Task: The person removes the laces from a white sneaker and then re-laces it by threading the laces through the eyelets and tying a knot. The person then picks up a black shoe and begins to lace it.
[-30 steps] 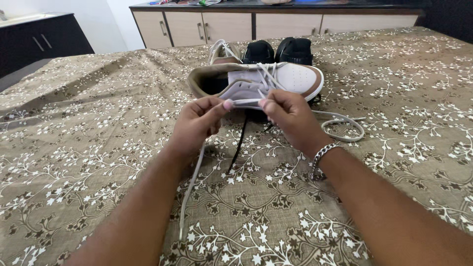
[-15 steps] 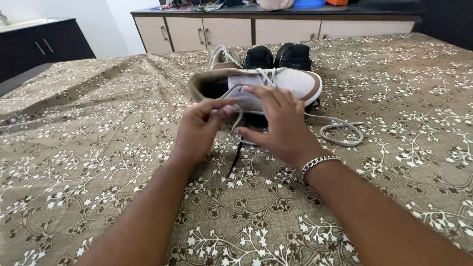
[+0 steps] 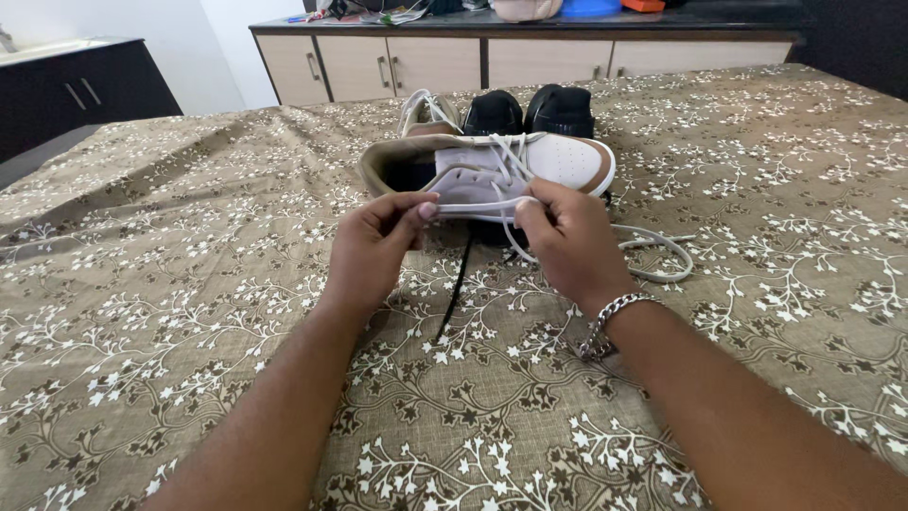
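Observation:
A white and brown sneaker (image 3: 567, 159) lies on its side on the patterned bedspread (image 3: 189, 312). Its white shoelace (image 3: 473, 206) runs taut between my two hands just in front of the shoe. My left hand (image 3: 374, 248) pinches one part of the lace between thumb and forefinger. My right hand (image 3: 567, 241), with a silver bracelet on the wrist, pinches the lace a little to the right. More lace loops on the bedspread to the right of that hand. A black lace (image 3: 457, 289) trails toward me between my hands.
Behind the sneaker stand a second white sneaker (image 3: 427, 111) and two black shoes (image 3: 530, 109). A beige cabinet (image 3: 426, 57) with cluttered top lines the far wall, and a dark cabinet (image 3: 85, 90) stands at the left.
My right hand has drawn back from the shoe's side and closed on the lace. The lace, slack half a second ago, is again stretched straight between both hands.

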